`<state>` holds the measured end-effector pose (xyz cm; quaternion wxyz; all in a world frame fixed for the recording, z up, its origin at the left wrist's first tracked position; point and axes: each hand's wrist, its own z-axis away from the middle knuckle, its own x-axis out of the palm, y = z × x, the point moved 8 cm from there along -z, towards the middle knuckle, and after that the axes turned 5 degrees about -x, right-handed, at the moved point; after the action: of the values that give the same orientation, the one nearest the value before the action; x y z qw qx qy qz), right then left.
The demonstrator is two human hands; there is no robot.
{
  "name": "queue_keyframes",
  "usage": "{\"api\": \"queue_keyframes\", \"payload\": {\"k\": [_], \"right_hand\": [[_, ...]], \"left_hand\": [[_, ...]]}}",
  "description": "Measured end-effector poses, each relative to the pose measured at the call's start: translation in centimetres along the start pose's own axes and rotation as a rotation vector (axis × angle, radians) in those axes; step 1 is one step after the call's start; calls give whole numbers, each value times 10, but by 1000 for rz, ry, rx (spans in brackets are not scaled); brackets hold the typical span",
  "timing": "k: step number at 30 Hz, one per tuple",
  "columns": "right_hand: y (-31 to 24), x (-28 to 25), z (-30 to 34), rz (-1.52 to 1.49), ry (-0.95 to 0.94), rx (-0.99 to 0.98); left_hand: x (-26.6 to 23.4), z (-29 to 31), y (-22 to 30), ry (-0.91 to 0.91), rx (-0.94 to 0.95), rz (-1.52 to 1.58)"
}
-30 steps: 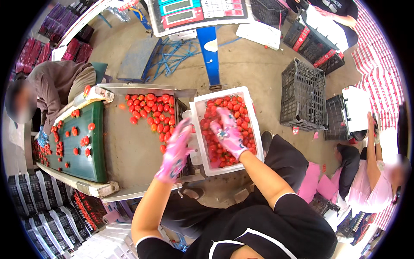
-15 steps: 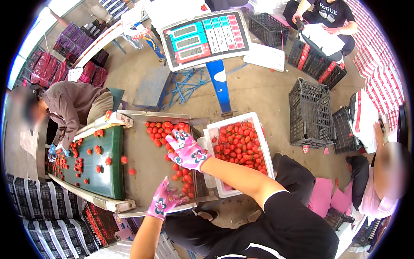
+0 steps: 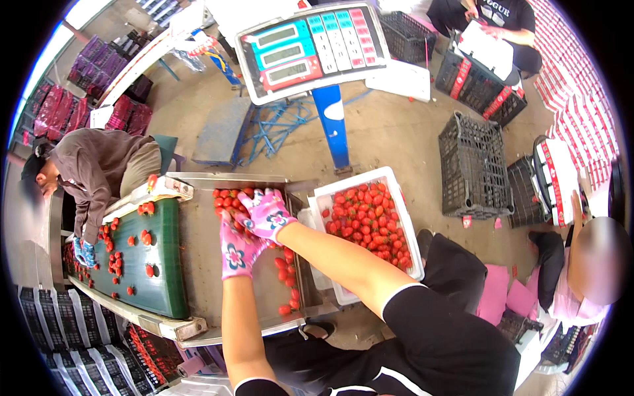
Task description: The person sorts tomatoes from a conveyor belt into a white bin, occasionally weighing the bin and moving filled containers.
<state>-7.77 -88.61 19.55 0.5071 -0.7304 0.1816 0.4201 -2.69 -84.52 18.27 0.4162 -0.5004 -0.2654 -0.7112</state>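
Both my hands, in pink flowered gloves, meet at the far part of a metal tray (image 3: 221,290). My left hand (image 3: 236,254) cups cherry tomatoes from the near side. Over the same cluster curls my right hand (image 3: 267,214), its fingers pressed among the fruit. Loose cherry tomatoes (image 3: 226,198) lie beyond the hands, and more tomatoes (image 3: 285,274) line the tray's right side. Fruit under the palms is mostly hidden. Right of the tray, a white foam box (image 3: 411,247) holds many red cherry tomatoes (image 3: 363,221); my right forearm passes over its near left corner.
A green conveyor belt (image 3: 168,231) carrying scattered tomatoes adjoins the tray's left side, with a co-worker (image 3: 99,165) bent over it. Beyond the box stands a scale display (image 3: 314,49) on a blue post (image 3: 332,125). A black crate (image 3: 474,165) sits farther right, near other people.
My left hand has moved up the tray to join the right hand at the far tomatoes. The right hand has shifted slightly left. Two tomatoes by the belt's end are gone from there.
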Motion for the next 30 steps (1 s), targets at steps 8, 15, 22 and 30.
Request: {"api": "queue_keyframes", "payload": {"k": [8, 15, 22, 30], "right_hand": [[7, 21, 13, -381, 162, 213], [-42, 23, 55, -606, 369, 82], [-13, -98, 127, -548, 736, -95], [130, -29, 205, -1056, 371, 445]], "left_hand": [[-50, -13, 58, 364, 293, -521], [-29, 48, 42, 448, 441, -821], [6, 24, -62, 378, 366, -792], [-66, -35, -167, 591, -235, -1055]]}}
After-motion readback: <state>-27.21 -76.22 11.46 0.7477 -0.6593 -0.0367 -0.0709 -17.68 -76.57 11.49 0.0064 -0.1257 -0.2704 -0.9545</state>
